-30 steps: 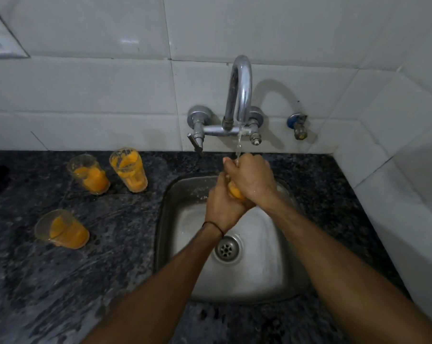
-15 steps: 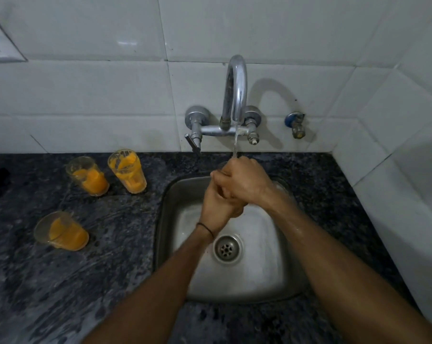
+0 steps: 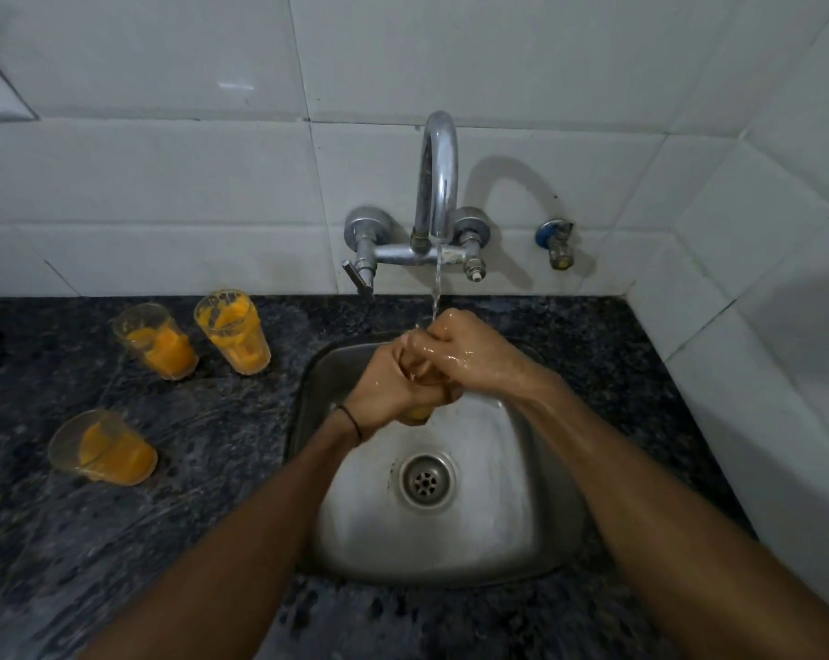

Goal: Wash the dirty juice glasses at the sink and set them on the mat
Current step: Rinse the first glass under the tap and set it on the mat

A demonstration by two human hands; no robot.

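Because three juice glasses stand on the left part of the bench, each smeared with orange pulp, most of the washing looks undone: one glass [image 3: 103, 447] sits nearer the front edge, a second glass [image 3: 157, 343] and a third glass [image 3: 233, 331] stand side by side toward the back edge by the tiled wall. Next comes the sink [image 3: 545, 531], over which the left hand [image 3: 388, 390] wraps around the body of the glass being washed [image 3: 417, 413], only an orange sliver of it showing below the grip. The right hand [image 3: 469, 350] closes over its top, seemingly rubbing at the rim, while the stream from the tap [image 3: 438, 183] falls onto the knuckles. Both hands glisten with water. Such a glass is likely light, rigid and breakable, and slick when wet, so a full wrap round the body suits better than a pinch at the rim. No mat is in view.
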